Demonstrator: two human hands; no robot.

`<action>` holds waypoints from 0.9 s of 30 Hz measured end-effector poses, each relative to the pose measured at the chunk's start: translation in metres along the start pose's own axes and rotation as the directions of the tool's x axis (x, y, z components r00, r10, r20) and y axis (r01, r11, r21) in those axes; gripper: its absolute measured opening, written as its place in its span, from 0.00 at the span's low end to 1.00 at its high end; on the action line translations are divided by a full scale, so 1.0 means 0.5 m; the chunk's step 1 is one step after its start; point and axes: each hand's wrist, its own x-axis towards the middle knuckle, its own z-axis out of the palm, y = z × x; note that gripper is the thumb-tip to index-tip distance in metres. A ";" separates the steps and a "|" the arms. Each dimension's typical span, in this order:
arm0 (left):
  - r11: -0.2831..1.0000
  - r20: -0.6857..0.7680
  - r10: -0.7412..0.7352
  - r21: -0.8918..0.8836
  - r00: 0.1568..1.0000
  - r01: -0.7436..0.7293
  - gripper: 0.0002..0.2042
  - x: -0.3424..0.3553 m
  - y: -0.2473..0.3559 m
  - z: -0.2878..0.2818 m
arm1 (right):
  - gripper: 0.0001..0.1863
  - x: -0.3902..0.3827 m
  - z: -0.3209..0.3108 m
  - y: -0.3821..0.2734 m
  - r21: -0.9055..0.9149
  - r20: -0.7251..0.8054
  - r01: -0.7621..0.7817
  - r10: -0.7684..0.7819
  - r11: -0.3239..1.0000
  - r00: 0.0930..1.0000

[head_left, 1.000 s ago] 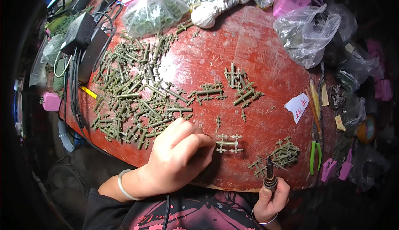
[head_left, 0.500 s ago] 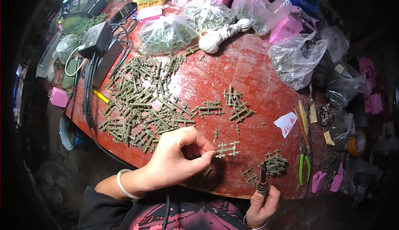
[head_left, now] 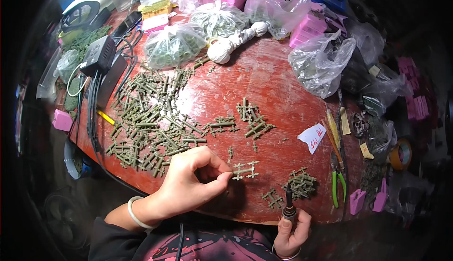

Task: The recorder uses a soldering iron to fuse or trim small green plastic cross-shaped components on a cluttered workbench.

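On the left, we are seeing a big messy heap of green parts (head_left: 147, 124) lying on the red table (head_left: 264, 79). Just beside it, our left hand (head_left: 194, 181) is pinching a little green piece (head_left: 243, 171) between thumb and finger. The piece is sticking out to the right, just past the hand. Its long stick is running left to right, with the right end tipping a tiny bit away from us, and small cross shapes are sitting along both sides. The hand is hiding its left end. Farther right, our right hand (head_left: 293, 235) is gripping a dark tool (head_left: 289, 202) like a fat pen, pointing away from us. Its tip is getting lost against the small green pile (head_left: 302, 183), so we cannot tell if they are touching. The bottom edge is cutting off our right arm (head_left: 284, 252)
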 end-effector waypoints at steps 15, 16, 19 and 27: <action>0.998 0.024 -0.038 -0.052 0.999 0.040 0.05 0.000 -0.011 0.023 | 0.16 0.055 -0.009 -0.035 -0.214 0.036 0.175 -0.171 0.961 0.985; 0.998 0.027 -0.039 -0.052 0.999 0.040 0.05 0.003 -0.012 0.024 | 0.16 0.052 -0.008 -0.033 -0.215 0.035 0.172 -0.169 0.961 0.985; 0.970 0.056 0.189 0.142 0.980 -0.195 0.06 0.011 -0.014 0.030 | 0.17 0.035 -0.011 -0.021 -0.159 0.016 0.116 -0.115 0.980 0.993; 0.894 0.108 0.318 0.296 0.942 -0.336 0.09 0.017 -0.017 0.039 | 0.16 0.012 -0.012 0.001 -0.093 -0.013 0.032 -0.034 0.995 0.999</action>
